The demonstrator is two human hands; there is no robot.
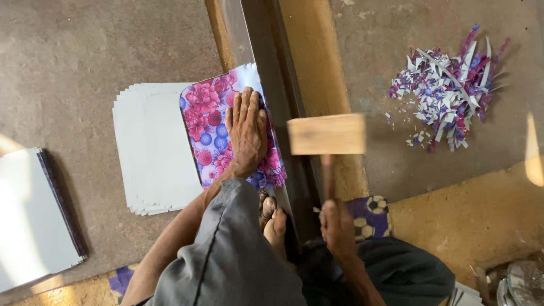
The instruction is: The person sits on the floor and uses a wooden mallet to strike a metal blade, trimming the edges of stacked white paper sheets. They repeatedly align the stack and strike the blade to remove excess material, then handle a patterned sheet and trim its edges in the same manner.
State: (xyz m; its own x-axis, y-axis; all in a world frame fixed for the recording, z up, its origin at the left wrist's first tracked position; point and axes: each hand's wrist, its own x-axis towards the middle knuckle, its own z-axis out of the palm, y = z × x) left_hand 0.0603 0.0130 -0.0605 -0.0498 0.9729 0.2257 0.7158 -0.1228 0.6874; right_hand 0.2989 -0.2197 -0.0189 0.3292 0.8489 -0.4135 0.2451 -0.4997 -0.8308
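My left hand (pixel 246 131) lies flat, fingers together, pressing a floral pink-and-purple sheet (pixel 205 122) onto the floor beside a long metal blade bar (pixel 271 85). The sheet lies partly over a stack of white sheets (pixel 153 147). My right hand (pixel 335 225) grips the handle of a wooden mallet (pixel 327 134), whose blurred head hangs above the bar's right side. My bare toes (pixel 273 218) rest against the bar near its close end.
A heap of purple and white paper trimmings (pixel 447 90) lies at the upper right. Another pile of white sheets (pixel 31 218) sits at the left edge. A tan wooden plank (pixel 317 62) runs along the bar. A patterned purple cloth (pixel 371 215) lies under me.
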